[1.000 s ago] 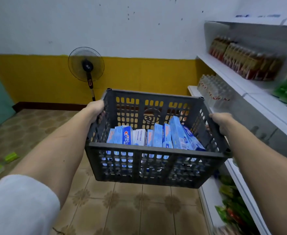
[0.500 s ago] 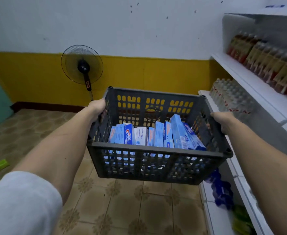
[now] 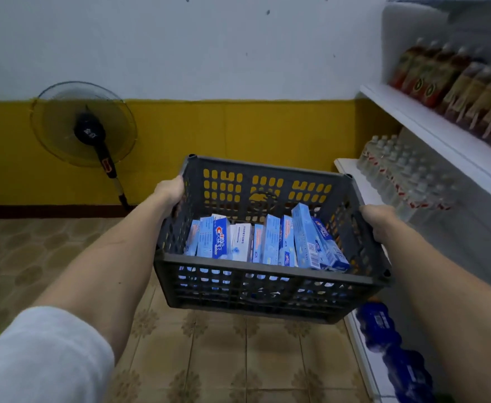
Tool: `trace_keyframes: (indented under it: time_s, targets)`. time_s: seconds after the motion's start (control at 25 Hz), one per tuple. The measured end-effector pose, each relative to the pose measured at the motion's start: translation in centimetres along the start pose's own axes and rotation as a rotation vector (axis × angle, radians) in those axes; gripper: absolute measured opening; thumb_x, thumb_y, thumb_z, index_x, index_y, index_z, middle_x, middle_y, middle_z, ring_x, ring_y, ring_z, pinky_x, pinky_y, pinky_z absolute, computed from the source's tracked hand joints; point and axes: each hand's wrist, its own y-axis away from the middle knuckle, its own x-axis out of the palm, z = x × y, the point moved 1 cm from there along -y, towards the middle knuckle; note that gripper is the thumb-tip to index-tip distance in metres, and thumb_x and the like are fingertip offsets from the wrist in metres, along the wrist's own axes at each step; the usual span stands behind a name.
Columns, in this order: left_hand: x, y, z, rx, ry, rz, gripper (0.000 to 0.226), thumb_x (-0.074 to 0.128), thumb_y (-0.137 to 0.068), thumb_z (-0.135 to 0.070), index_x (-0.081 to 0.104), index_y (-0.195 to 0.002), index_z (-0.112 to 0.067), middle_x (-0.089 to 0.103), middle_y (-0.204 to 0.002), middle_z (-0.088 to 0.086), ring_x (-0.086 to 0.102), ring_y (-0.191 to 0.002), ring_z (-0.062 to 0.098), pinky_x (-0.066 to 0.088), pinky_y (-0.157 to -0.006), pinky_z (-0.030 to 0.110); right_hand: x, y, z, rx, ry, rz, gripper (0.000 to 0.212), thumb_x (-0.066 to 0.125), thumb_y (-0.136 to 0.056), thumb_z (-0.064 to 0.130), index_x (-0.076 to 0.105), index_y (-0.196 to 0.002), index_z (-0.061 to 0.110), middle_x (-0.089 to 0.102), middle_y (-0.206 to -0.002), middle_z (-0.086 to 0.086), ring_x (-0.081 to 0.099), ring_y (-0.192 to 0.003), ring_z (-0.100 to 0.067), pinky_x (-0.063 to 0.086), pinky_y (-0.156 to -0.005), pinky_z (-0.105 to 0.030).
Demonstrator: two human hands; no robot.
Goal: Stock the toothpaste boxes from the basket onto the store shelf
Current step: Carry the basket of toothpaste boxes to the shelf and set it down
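left hand (image 3: 170, 191) grips left rim of dark grey perforated plastic basket (image 3: 267, 292) | right hand (image 3: 379, 221) grips right rim | basket held above patterned tan tile floor (image 3: 224, 359) | blue-and-white toothpaste boxes (image 3: 267, 242) upright inside | white store shelf (image 3: 430, 123) at right, brown bottles (image 3: 453, 80) on it | black pedestal fan (image 3: 89, 132) by yellow wall

shelf (image 3: 430, 126): brown bottles (image 3: 453, 82) | lower board: clear bottles (image 3: 407, 173)
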Motion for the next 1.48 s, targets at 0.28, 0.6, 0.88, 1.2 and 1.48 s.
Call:
trace_keyframes:
  time_s: [0.28,0.6,0.88,1.2,1.48]
  targets:
    - [7.1,-15.5,-7.1,0.033,-0.036,0.009,0.051,0.035,-0.099,-0.049,0.054,-0.083,-0.006,0.050,-0.061,0.007,0.042,-0.047,0.022,0.032,-0.047,0.028,5.6,-12.8,3.9,0.086,-0.010,-0.107,0.057,0.057,-0.068,0.030,0.059,-0.117,0.001,0.066,-0.106,-0.020,0.065,-0.094,-0.038,0.055,-0.086,-0.054]
    - [21.9,-30.3,-12.0,0.019,-0.133,0.139,0.052,0.036,-0.100,-0.048,0.060,-0.084,-0.004,0.056,-0.065,0.011,0.049,-0.050,0.024,0.042,-0.050,0.029,9.1,-23.0,4.7,0.239,-0.098,-0.172,0.048,0.052,-0.083,0.018,0.054,-0.124,-0.006,0.065,-0.105,-0.023,0.065,-0.089,-0.035,0.056,-0.077,-0.043]
    - [34.1,-38.3,-17.8,-0.002,-0.240,0.338,0.044,0.038,-0.100,-0.045,0.057,-0.092,-0.006,0.058,-0.070,0.011,0.054,-0.056,0.023,0.047,-0.052,0.030,10.1,-29.5,3.7,0.469,-0.296,-0.256,0.030,0.040,-0.093,0.018,0.058,-0.106,-0.001,0.060,-0.077,-0.016,0.056,-0.062,-0.026,0.044,-0.049,-0.028]
    - [50.6,-48.1,-22.3,0.004,-0.382,0.621,0.052,0.031,-0.100,-0.052,0.056,-0.094,-0.007,0.054,-0.072,0.011,0.053,-0.064,0.023,0.049,-0.063,0.032,12.0,-36.3,0.9,0.663,-0.489,-0.471,0.042,0.042,-0.094,0.028,0.062,-0.115,-0.002,0.069,-0.099,-0.019,0.064,-0.080,-0.031,0.056,-0.078,-0.041]
    - [64.2,-54.8,-23.4,0.016,-0.622,0.863,0.088,0.034,-0.084,-0.077,0.058,-0.129,-0.005,0.066,-0.114,0.016,0.064,-0.096,0.034,0.051,-0.075,0.037,18.7,-36.9,-1.8,0.874,-0.747,-0.796,0.044,0.049,-0.096,0.043,0.061,-0.106,0.002,0.067,-0.087,-0.015,0.065,-0.081,-0.030,0.054,-0.077,-0.038]
